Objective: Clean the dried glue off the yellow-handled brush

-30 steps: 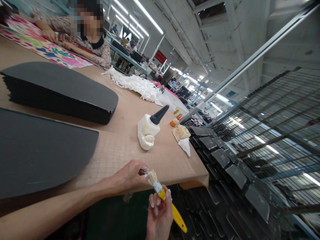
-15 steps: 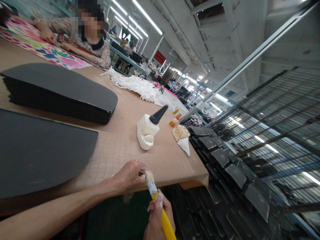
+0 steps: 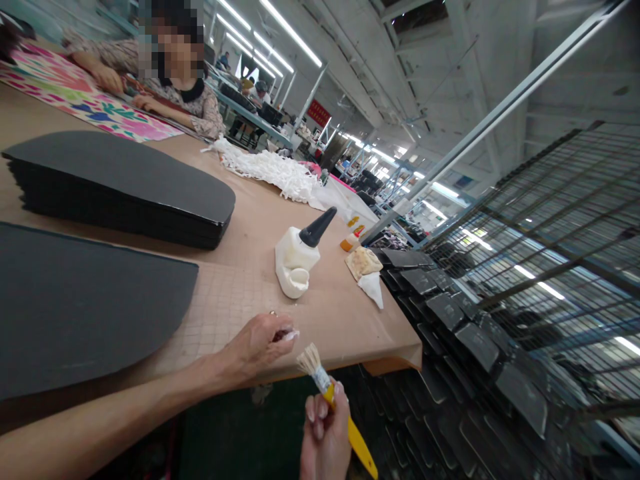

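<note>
My right hand (image 3: pixel 325 427) grips a yellow-handled paintbrush (image 3: pixel 321 379) below the table's front edge, its pale bristles pointing up and left. My left hand (image 3: pixel 263 339) is closed over the table's edge, apart from the bristles. A whitish bit shows at its fingertips; I cannot make out what it is. Beyond my hands stands a white plastic bottle (image 3: pixel 293 257) with a black cone-shaped nozzle and a cut opening low on its side. A dark flat panel (image 3: pixel 90 313) with a rounded corner lies left of my left hand.
A stack of dark panels (image 3: pixel 125 180) sits behind the single one. White scraps (image 3: pixel 270 172), a small orange glue bottle (image 3: pixel 351 240) and a yellowish pad (image 3: pixel 363 263) lie farther back. A person (image 3: pixel 190 110) works over patterned cloth (image 3: pixel 90 100). Racked dark pieces (image 3: pixel 465 347) stand right.
The brush has come away from my left fingertips, moving right and down with my right hand. My left hand stays nearly in place, its fingertips now showing the whitish bit more plainly.
</note>
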Tool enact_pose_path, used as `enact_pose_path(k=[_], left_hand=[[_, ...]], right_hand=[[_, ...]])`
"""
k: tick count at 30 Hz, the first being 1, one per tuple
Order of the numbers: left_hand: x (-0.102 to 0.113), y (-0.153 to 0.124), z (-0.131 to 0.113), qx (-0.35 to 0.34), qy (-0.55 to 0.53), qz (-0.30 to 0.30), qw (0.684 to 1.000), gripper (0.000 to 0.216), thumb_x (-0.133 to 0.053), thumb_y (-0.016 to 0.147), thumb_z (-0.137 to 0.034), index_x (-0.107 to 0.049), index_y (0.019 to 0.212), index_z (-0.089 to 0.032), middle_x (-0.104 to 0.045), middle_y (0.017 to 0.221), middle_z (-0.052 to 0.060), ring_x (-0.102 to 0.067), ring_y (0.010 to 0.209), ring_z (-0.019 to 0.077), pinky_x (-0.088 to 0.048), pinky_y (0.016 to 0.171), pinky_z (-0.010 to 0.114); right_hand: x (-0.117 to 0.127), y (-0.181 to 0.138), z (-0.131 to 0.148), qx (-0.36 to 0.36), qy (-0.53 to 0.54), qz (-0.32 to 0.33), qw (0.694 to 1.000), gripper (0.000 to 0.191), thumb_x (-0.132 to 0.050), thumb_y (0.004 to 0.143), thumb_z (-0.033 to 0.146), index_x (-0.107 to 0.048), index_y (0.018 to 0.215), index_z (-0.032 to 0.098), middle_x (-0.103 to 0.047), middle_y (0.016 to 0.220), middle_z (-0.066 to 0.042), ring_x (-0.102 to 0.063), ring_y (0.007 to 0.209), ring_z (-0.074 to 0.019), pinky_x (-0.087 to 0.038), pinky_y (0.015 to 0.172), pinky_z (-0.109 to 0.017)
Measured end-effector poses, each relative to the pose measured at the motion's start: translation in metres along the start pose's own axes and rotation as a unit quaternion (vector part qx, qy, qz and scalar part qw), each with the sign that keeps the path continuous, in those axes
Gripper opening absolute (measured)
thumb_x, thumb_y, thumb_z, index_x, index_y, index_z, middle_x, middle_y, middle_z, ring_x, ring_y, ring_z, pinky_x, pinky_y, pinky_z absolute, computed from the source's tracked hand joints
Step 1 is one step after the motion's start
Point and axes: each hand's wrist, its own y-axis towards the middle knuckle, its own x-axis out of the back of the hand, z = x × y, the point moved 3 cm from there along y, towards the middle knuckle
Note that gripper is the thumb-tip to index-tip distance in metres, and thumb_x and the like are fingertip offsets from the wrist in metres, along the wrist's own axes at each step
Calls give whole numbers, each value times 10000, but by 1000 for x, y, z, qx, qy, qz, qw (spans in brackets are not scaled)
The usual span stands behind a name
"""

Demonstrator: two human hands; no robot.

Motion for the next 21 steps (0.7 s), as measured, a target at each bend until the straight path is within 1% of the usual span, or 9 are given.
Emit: enact_pose_path(k=[2,3,4,6,8,11,16,19,21], left_hand=[[-1,0,-5,-38,13,-5,999,111,-448,702,-219,-521,641,-163,-481,604,-26,-435,564,103,-315,548,205],[-3,-1,-5,-42,3,-4,999,115,-454,694,-207,-559,693,-159,-518,651,-14,-455,597,109,-328,573,206],[-4,-1,-5,-31,-15,-3,999,136,-455,694,-206,-578,719,-155,-536,673,-7,-468,617,113,-337,587,206],[-10,-2,1,27,-68,11,997,159,-456,708,-235,-587,698,-145,-537,643,-9,-477,616,120,-343,576,205],[-19,-5,7,84,-138,46,986,175,-489,702,-280,-585,677,-137,-532,615,-17,-484,611,124,-347,558,202],[-28,-9,11,117,-203,77,969,194,-538,664,-307,-593,687,-122,-528,605,-25,-484,604,125,-352,555,204],[-28,-6,10,132,-193,54,971,183,-517,639,-292,-574,656,-119,-479,560,-36,-449,569,114,-341,536,207],[-27,-4,9,127,-212,41,968,199,-545,598,-271,-568,722,-117,-494,607,-35,-467,597,117,-364,564,206],[-25,-4,8,120,-192,28,974,197,-550,589,-261,-560,726,-120,-490,610,-36,-462,595,116,-359,559,205]], right_hand=[[2,3,-3,-17,10,14,1000,304,-612,722,426,-438,653,188,-332,425,110,-211,345,-26,-228,373,-192],[3,4,-5,-25,18,18,999,304,-607,729,425,-429,652,190,-331,430,110,-206,348,-27,-228,377,-194],[3,5,-6,-32,27,19,999,307,-598,736,426,-418,650,192,-327,435,110,-203,353,-27,-226,382,-193],[1,4,-8,-45,39,16,998,313,-575,747,439,-400,653,197,-311,448,109,-217,371,-32,-228,394,-189],[-5,1,-9,-55,48,-5,997,317,-565,744,451,-391,658,201,-296,459,108,-242,390,-37,-239,406,-182],[-13,-5,-9,-60,50,-38,996,316,-571,727,452,-387,662,204,-284,461,106,-256,406,-42,-248,415,-177],[-19,-10,-4,-33,2,-30,999,340,-547,726,488,-368,652,208,-266,463,105,-230,409,-47,-230,415,-189],[-18,-10,-5,-43,5,-24,999,353,-532,738,490,-346,634,208,-257,466,105,-226,412,-48,-238,423,-192],[-18,-10,-8,-52,18,-26,998,341,-521,751,478,-349,635,207,-265,469,104,-226,411,-48,-246,427,-192]])
